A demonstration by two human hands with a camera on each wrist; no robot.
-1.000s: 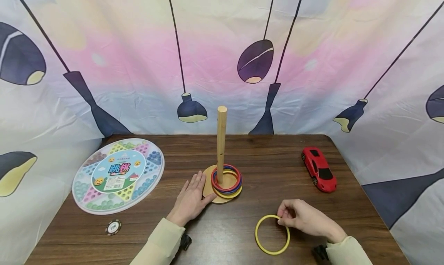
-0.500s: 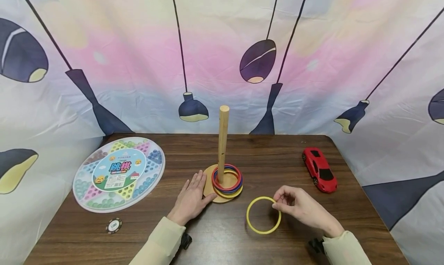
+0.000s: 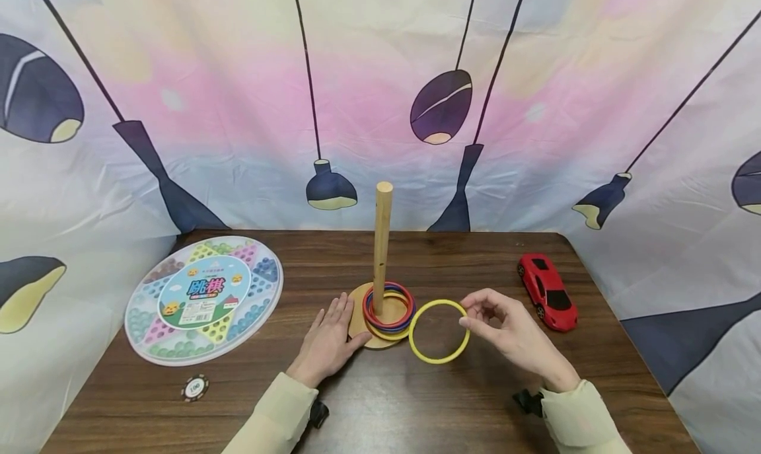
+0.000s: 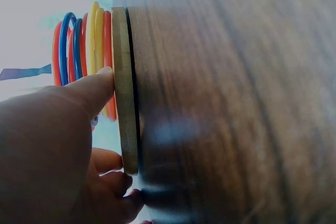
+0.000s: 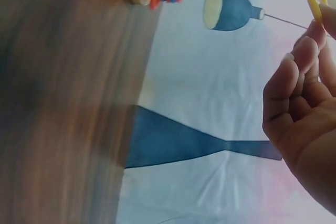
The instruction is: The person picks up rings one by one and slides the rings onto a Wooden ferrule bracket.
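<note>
A wooden peg (image 3: 382, 249) rises from a round wooden base (image 3: 359, 323). Red, blue and yellow rings (image 3: 410, 312) lie stacked round its foot. My left hand (image 3: 326, 341) rests at the base's left side, fingers stretched out and the thumb (image 4: 97, 88) pressing on the base near the rings. Just right of the stack, my right hand (image 3: 505, 328) pinches a yellow ring (image 3: 438, 361) between thumb and fingertips at its right side. The ring is held up over the table, its left edge overlapping the stack's edge in the head view; only part of it shows in the right wrist view.
A red toy car (image 3: 547, 292) stands at the right of the brown table (image 3: 475, 249). On the left lie a round Chinese checkers set (image 3: 205, 295) and a poker chip (image 3: 194, 388). A printed cloth (image 3: 368, 77) hangs behind the table.
My right hand has moved away from me and to the left with the yellow ring, from the table's front up beside the stack. The left hand has stayed at the base.
</note>
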